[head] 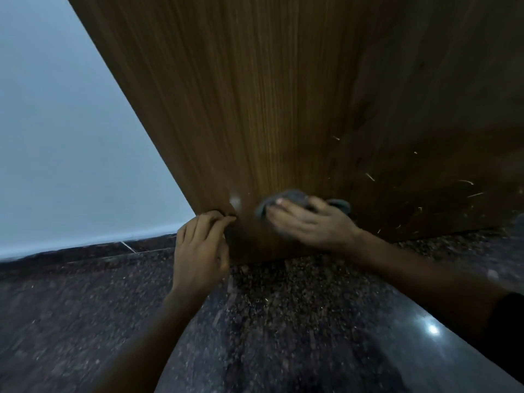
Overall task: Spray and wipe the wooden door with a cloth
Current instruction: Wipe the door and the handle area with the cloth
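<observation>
cloth pressed low on the wooden door

the wooden door [283, 95] fills the upper middle and right of the head view, its brown grain running vertically and its bottom edge just above the dark speckled floor [283, 321]. to the left of the door stands a pale blue-grey wall [56, 137], which meets the floor along a light strip at its base.

the right hand [309, 222] lies flat against the lower part of the door face, fingers spread and pointing left and up. under its fingers is a grey cloth [295, 195], bunched, showing above the fingertips and again to the right of the hand near the knuckles. the hand is open and presses the cloth against the wood rather than closing around it. the hand and cloth are blurred.

the left hand [201, 245] is at the door's lower left corner, fingers curled around the vertical edge of the door, so it grips the door itself. what its fingertips do behind the edge is hidden.

a small pale glossy spot sits on the door between the two hands. the right side of the door is darker and carries short light scratches. a bright light reflection shows on the floor at lower right.
</observation>
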